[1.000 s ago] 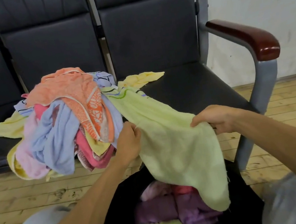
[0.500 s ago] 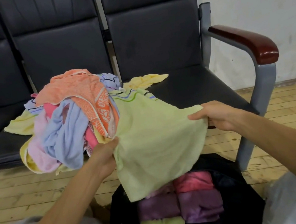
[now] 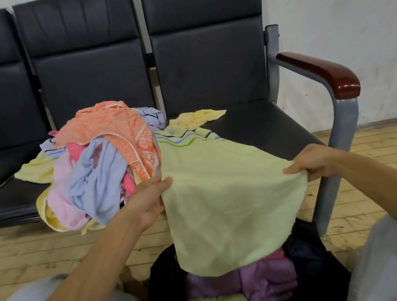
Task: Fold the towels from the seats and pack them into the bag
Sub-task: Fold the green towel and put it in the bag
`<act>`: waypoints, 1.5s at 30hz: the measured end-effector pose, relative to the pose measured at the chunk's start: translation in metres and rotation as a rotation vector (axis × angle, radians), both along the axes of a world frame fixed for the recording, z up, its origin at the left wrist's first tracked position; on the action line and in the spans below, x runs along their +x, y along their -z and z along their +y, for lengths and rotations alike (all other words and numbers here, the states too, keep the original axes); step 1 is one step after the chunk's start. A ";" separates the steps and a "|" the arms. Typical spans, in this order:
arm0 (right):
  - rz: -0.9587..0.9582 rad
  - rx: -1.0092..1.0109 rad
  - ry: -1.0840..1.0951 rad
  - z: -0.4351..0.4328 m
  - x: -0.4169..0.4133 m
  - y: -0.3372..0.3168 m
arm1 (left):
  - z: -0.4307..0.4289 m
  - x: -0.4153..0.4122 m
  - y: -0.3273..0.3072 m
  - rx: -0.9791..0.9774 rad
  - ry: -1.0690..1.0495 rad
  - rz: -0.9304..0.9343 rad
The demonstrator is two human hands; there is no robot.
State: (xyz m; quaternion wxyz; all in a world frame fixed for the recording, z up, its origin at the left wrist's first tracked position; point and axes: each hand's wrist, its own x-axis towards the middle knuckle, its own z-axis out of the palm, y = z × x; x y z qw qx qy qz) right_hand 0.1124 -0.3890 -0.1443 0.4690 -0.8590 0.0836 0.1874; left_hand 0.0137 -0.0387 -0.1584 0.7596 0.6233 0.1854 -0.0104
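- Hands: my left hand (image 3: 148, 200) and right hand (image 3: 311, 162) each pinch one light-green towel (image 3: 225, 198).
- Three seats (image 3: 253, 126); one black bag (image 3: 311, 262).

Towel pile (image 3: 96, 166) on seats (image 3: 261, 124); bag (image 3: 310, 257) on floor before them, apparently holding folded towels (image 3: 262, 280).

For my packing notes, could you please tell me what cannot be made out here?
- Bag, head view: the light green towel, held by left hand and right hand, hides its far contents; the bottom edge crops it.
- Towel pile: lower towels buried, count unclear.
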 end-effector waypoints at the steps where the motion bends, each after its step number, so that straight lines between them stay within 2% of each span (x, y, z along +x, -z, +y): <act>1: 0.006 -0.007 -0.013 0.000 -0.003 0.000 | -0.001 -0.001 -0.002 0.009 0.002 -0.004; 4: -0.096 0.061 -0.044 0.002 -0.006 -0.005 | -0.004 0.000 -0.004 0.010 -0.013 -0.014; 8: -0.218 0.341 0.027 0.002 -0.009 -0.016 | -0.007 0.004 -0.009 -0.087 -0.046 -0.045; 12: -0.190 0.629 0.096 -0.001 -0.012 -0.021 | -0.007 0.006 -0.013 -0.154 -0.020 -0.075; 16: -0.235 0.710 0.161 -0.001 -0.013 -0.022 | -0.007 0.005 -0.019 -0.111 -0.031 -0.146; 19: -0.317 0.593 0.221 0.001 -0.014 -0.021 | -0.006 0.002 -0.020 -0.042 -0.095 -0.206; 24: -0.530 0.286 0.316 0.001 -0.018 -0.019 | 0.010 0.002 -0.019 0.066 -0.162 -0.261; 26: -0.565 0.265 0.306 -0.002 -0.019 -0.019 | 0.013 0.004 -0.019 0.102 -0.172 -0.263; 31: -0.489 0.363 0.219 -0.002 -0.021 -0.021 | 0.007 0.006 -0.019 0.199 -0.279 -0.306; 33: -0.455 0.343 0.167 -0.001 -0.023 -0.026 | 0.009 0.005 -0.020 0.247 -0.256 -0.331; 36: -0.449 0.197 0.020 -0.002 -0.024 -0.032 | 0.011 0.002 -0.024 0.259 -0.166 -0.330; 38: -0.494 0.016 -0.027 -0.001 -0.025 -0.033 | 0.012 0.000 -0.026 0.290 -0.089 -0.320; 41: -0.639 -0.277 -0.047 0.000 -0.024 -0.032 | 0.009 -0.003 -0.027 0.555 -0.014 -0.328; 43: -0.696 -0.368 -0.052 -0.001 -0.024 -0.031 | 0.004 -0.004 -0.025 0.821 0.006 -0.339; 45: -0.717 -0.408 -0.051 -0.001 -0.020 -0.030 | 0.003 -0.001 -0.022 1.002 -0.001 -0.365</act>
